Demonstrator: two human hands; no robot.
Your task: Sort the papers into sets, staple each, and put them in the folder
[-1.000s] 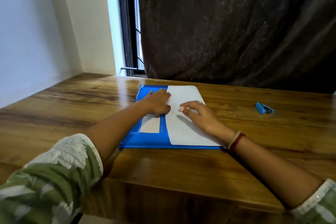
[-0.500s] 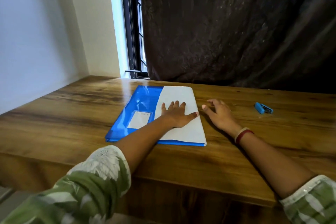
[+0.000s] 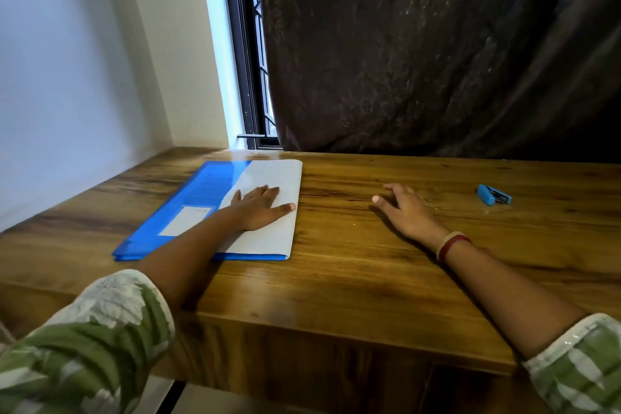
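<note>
While the left hand point(image 3: 258, 208) lies palm down w/ fingers straight and thumb spread on the white paper sheets point(image 3: 268, 240), it grips nothing, just presses flat on them. Sheets cover the right part of the glossy blue plastic folder point(image 3: 201, 188), which lies flat on the brown wooden table point(image 3: 369, 279) twd. its left side; a blue strip shows under the paper's near edge. Can't tell if the paper's left edge is tucked under the folder cover. White rectangular label point(image 3: 184, 220) sits on the folder, just left of the forearm. Right hand point(image 3: 406, 208) rests on bare wood, well apart from the paper, fingers loosely bent, holding nothing; red and pale bangles point(image 3: 452, 245) on that wrist. Small blue stapler point(image 3: 494, 194) lies on the table to the right of the right hand, not touched. Dark brown curtain point(image 3: 437, 44) hangs behind the table.
</note>
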